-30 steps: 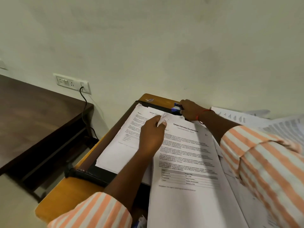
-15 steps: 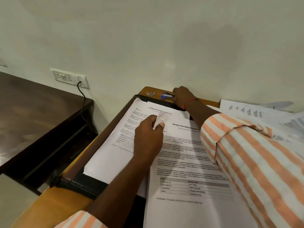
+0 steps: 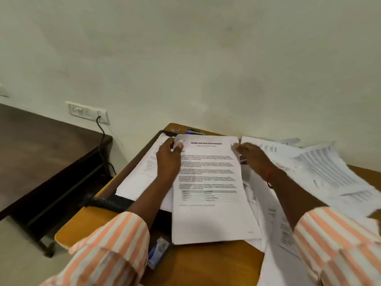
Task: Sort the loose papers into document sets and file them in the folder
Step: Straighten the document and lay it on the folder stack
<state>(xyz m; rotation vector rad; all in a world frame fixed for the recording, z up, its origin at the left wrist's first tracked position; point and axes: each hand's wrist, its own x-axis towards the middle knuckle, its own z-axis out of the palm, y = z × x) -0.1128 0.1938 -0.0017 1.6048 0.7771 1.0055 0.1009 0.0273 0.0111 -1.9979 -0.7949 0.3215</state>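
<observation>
A set of white printed sheets headed "Sample Internship Documentation" lies in the middle of the wooden desk. My left hand pinches its top left corner, where the paper is folded up. My right hand grips its top right corner. Under the set's left side lies an open black folder with another printed sheet in it. Loose papers with tables and charts are spread to the right, partly under my right arm.
A blue stapler lies at the desk's far edge by the wall. A small blue-and-white packet sits at the near edge by my left sleeve. A dark wooden table stands to the left, below a wall socket with a black cable.
My right hand left the blue stapler at the desk's far edge and came back to grip the set's top right corner. My left hand kept its pinch on the top left corner.
</observation>
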